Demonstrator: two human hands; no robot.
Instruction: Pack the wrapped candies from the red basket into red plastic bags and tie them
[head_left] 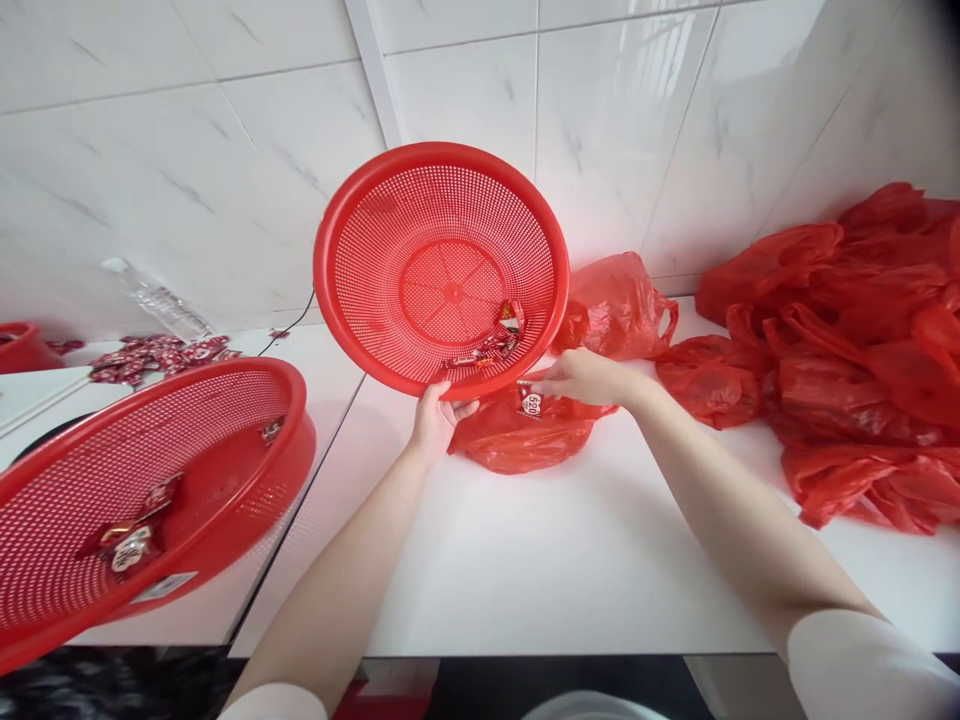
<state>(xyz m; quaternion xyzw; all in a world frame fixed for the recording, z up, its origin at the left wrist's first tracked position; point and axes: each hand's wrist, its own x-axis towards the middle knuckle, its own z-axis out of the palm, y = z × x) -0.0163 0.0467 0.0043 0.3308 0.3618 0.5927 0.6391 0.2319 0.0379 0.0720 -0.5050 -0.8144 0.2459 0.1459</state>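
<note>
1. One deep red perforated colander basket point(442, 280) is tipped toward the camera above the white tabletop point(540, 560), its round mouth facing the viewer.
2. Several small printed wrapped packets point(491, 345) lie inside it, gathered low on the right side of the wall; most of the bottom is bare.
3. The left hand point(435, 425) is clamped on the colander's lower rim, thumb up over the edge and the other fingers reaching below it toward the right.
4. Just under that rim, a thin red plastic bag point(517, 445) rests on the tabletop.
5. At the bag's upper side shows a dark red packet marked "520" point(530, 404), its white print turned to the camera.
6. The right hand point(581, 377) is at this packet, fingers bent toward its edge; whether they pinch it I cannot tell. The two hands are apart from each other.
7. Behind the right hand sits a bulging red bag with a handle loop point(619, 305); a smaller red bag point(709, 380) and a large heap of red bags point(862, 350) stretch away to the right.
8. Left of the left forearm, a second red perforated basket point(202, 440) leans with a few packets in it.
9. Beyond that basket are a pile of red packets point(161, 357) and a clear plastic bottle point(165, 305), near the marbled tile wall point(465, 100).
</note>
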